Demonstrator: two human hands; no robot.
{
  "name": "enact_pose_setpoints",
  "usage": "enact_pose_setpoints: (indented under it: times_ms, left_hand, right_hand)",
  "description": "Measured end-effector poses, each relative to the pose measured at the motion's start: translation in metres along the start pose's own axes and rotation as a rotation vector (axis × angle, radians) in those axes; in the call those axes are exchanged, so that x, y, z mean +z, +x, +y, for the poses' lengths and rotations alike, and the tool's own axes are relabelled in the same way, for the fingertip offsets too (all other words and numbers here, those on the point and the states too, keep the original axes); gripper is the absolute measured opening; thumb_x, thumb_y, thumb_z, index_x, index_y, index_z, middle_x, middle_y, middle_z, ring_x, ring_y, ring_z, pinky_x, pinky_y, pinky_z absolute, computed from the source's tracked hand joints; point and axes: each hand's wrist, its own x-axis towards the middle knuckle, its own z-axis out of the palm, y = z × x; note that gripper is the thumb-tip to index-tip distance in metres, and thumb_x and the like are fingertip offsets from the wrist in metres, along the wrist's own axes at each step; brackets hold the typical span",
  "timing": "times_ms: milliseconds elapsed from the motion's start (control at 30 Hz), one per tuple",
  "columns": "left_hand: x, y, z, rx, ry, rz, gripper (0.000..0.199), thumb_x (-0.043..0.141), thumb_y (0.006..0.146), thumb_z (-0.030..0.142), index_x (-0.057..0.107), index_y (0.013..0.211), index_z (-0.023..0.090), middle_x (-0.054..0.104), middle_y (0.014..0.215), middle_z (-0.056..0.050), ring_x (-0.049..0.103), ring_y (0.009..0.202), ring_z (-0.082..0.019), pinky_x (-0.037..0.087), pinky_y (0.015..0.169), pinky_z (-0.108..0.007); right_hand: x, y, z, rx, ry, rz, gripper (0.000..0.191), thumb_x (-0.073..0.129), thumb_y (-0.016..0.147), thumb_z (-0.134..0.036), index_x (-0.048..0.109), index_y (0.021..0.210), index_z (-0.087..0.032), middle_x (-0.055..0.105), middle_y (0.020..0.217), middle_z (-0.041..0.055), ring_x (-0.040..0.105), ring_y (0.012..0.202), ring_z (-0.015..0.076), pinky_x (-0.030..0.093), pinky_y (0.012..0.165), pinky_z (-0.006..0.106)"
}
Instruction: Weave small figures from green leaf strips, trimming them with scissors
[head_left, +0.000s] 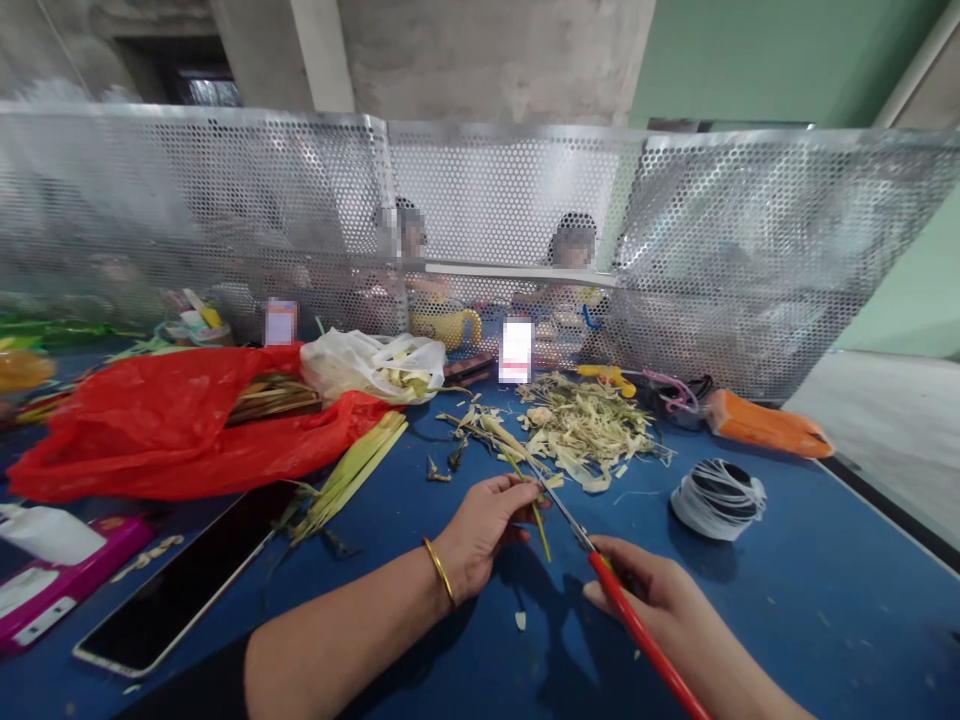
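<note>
My left hand (491, 530), with a gold bangle at the wrist, pinches a thin green plant stem (541, 528) between thumb and fingers. The stem's lower end points down toward the blue table. My right hand (652, 590) is wrapped round red-handled scissors (630, 610). Their slim metal blades reach up and left to the stem beside my left fingertips; whether they touch it I cannot tell. Beyond both hands lies a heap of pale dry plant scraps (589, 425). A bundle of yellow-green stalks (360, 470) rests to the left of my left hand.
Left are a red plastic bag (150, 420), a white bag (375, 365), a black phone (187, 580) and a magenta power strip (82, 575). Right are a spool of white cord (718, 500) and an orange packet (769, 424). A perforated metal screen (487, 180) stands behind, two people beyond.
</note>
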Motion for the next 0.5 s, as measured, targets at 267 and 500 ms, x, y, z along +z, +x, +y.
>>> enact_pose_setpoints:
  times_ms: [267,500]
  left_hand:
    - [0.0004,-0.0003,0.0018,-0.025,-0.012,0.0,0.013,0.069,0.069,0.024,0.064,0.076,0.014,0.066,0.071,-0.002,0.056,0.059,-0.008,0.037,0.049,-0.018]
    - [0.0007,-0.0019,0.0032,-0.034,0.007,-0.006,0.011,0.068,0.071,0.023,0.064,0.074,0.013,0.065,0.07,-0.001,0.053,0.056,-0.007,0.037,0.049,-0.017]
  right_hand:
    - [0.004,0.0007,0.0044,-0.015,0.006,0.015,0.024,0.066,0.075,-0.04,0.067,0.086,-0.018,0.055,0.062,-0.0035,0.055,0.072,0.0177,0.046,0.066,0.024]
    - [0.0072,-0.0003,0.0061,-0.017,0.008,0.037,0.022,0.067,0.075,-0.038,0.066,0.084,-0.018,0.057,0.069,-0.003,0.051,0.068,0.0143,0.043,0.059,0.02]
